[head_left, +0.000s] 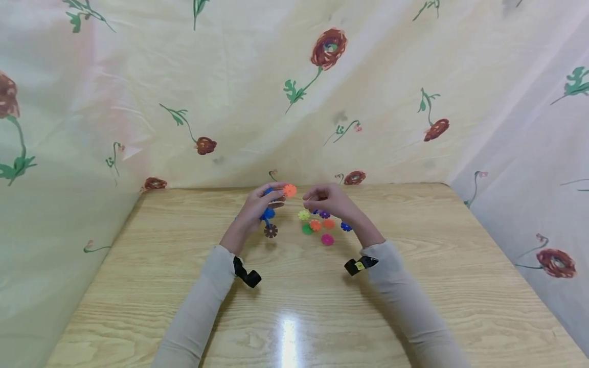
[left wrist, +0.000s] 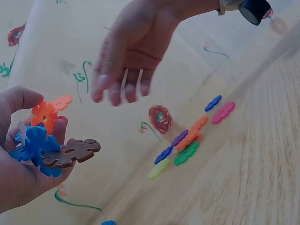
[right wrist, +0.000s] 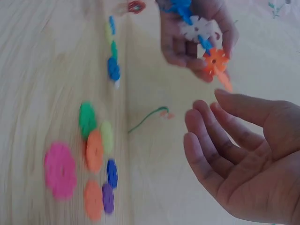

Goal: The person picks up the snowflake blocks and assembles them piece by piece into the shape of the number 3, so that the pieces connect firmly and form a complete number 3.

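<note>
My left hand grips a joined cluster of plastic flower-shaped discs above the table. In the left wrist view the cluster shows blue discs, a brown disc jutting sideways and orange discs by the thumb. A white disc sits between blue and orange ones in the right wrist view. Apart from the cluster, my right hand hovers to its right, fingers loosely bent and holding nothing. Beneath that hand lie loose discs, among them a pink disc, a green disc and a yellow disc.
More loose discs lie close by, including an orange disc, a purple disc and a dark blue disc. Several pieces lie farther off, beyond the loose group. A flowered cloth hangs behind the wooden table.
</note>
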`<state>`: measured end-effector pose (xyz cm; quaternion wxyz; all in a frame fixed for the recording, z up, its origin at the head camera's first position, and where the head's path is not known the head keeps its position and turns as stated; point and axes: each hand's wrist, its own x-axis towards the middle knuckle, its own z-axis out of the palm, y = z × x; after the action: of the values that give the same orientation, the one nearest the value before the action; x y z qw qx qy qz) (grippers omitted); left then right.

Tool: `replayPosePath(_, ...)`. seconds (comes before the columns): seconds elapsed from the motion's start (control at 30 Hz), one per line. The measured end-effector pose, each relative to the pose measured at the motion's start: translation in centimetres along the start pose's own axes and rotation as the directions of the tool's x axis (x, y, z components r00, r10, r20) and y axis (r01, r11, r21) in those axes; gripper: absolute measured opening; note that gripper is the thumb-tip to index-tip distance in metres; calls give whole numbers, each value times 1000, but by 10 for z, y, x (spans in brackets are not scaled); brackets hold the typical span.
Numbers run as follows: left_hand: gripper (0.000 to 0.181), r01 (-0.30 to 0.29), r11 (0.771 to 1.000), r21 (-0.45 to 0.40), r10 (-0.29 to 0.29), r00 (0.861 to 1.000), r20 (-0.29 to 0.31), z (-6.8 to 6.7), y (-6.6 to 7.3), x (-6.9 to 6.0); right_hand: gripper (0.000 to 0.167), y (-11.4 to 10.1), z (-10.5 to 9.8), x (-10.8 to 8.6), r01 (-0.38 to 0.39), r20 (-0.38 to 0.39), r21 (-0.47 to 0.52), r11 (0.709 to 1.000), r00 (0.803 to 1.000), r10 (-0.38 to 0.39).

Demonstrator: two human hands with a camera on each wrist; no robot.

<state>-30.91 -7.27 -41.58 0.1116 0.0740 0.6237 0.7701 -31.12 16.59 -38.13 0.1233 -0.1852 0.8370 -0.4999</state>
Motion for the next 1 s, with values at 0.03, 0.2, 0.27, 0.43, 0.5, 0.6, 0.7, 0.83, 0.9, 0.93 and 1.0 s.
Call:
replayPosePath(0.03,35,-2,1000,4,2,1000,2,0,1,0,24,1,-2,-2,0,27,-23,1000,1000,1)
replayPosePath(0.2,37,-12,1000,12,12,1000,15,-2,3,0,22,10,-12,-10,26,167,-147,989,986,-1)
replayPosePath(0.27,37,-12,1000,14,12,1000,18,-2,3,0,21,15,-14,-14,41,222,-185,982,975,1)
replayPosePath(0.43,37,-14,1000,15,14,1000,25,-3,3,-1,17,31,-16,-21,84,304,-270,959,953,2)
replayPosePath(0.5,37,-15,1000,5,15,999,28,-3,3,-2,18,36,-16,-23,83,312,-296,952,950,14)
replayPosePath(0.6,36,-12,1000,1,12,999,31,-3,3,-2,21,40,-17,-27,68,318,-311,948,947,36)
replayPosePath(0.7,36,-11,1000,-12,12,999,33,-2,2,-2,23,43,-16,-29,50,322,-321,946,945,59)
replayPosePath(0.83,37,-18,1000,-5,18,999,37,-2,1,-2,23,45,-14,-31,37,333,-329,944,940,79)
replayPosePath(0.9,37,-24,1000,-6,24,999,40,-2,1,-2,22,44,-13,-31,39,336,-334,942,938,80)
replayPosePath(0.93,37,-27,1000,-7,27,999,42,-2,1,-2,22,45,-12,-31,34,334,-338,941,939,86)
replayPosePath(1.0,36,-31,999,-10,31,998,45,-2,1,-3,21,45,-11,-32,26,328,-344,938,940,94)
